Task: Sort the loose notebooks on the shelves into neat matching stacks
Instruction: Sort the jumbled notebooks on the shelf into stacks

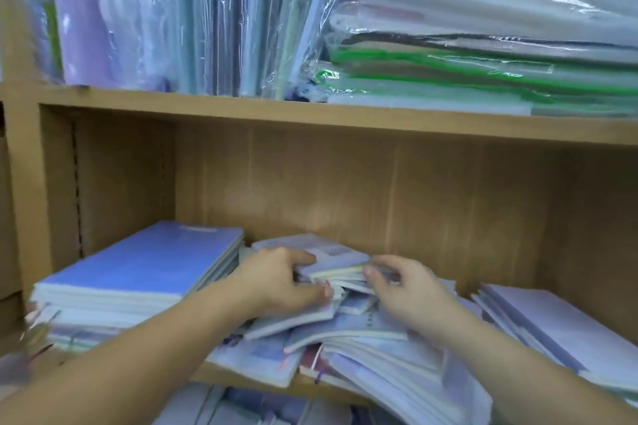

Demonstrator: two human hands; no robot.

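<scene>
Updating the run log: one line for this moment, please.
left hand: grips small notebooks | right hand: pinches their edge | middle pile: loose | blue stack: neat

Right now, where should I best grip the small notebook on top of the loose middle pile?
Probably its near edge, from the front: the small notebook lies with page edges toward you, so thumb goes on top, fingers beneath. The left hand and right hand pinch its ends.

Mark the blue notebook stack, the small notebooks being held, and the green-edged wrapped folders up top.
blue notebook stack point(138, 266): head view, top cover.
small notebooks point(331, 251): head view, cover of the uppermost one.
wrapped folders point(431, 60): head view, a green edge under the plastic.
</scene>
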